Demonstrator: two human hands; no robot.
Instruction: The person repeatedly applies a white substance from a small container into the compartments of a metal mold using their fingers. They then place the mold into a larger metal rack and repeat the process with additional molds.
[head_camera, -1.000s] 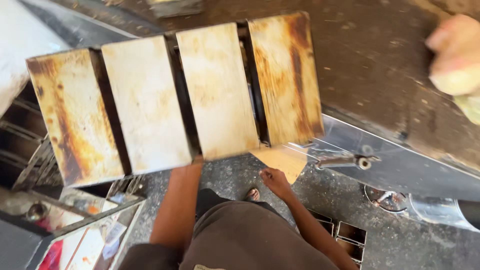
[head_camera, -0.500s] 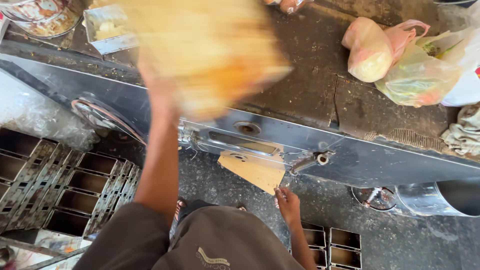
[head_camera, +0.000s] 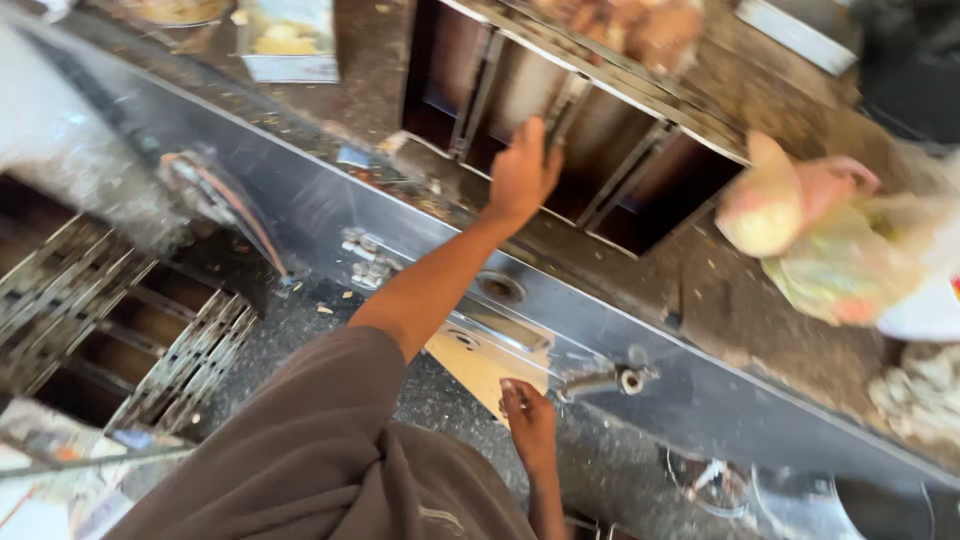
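**Steadying the loaf-tin set**

The left hand (head_camera: 522, 175) grips the near edge of the strapped metal tin set (head_camera: 580, 130) on the desk (head_camera: 700, 290). Below, the right hand (head_camera: 528, 420) pinches a tan card (head_camera: 480, 362). Best keep a firm, level hold.

Loaf pan set (head_camera: 600, 130) motion-blurred, far end cut by top edge; browned contents at top too smeared to identify. Left hand (head_camera: 522, 172) fingertips hidden behind pan divider, grip unclear. Right hand (head_camera: 528, 422) on tan board (head_camera: 480, 368), board partly hidden under metal counter edge (head_camera: 300, 190). Plastic bags (head_camera: 830, 240) blurred, contents unreadable.
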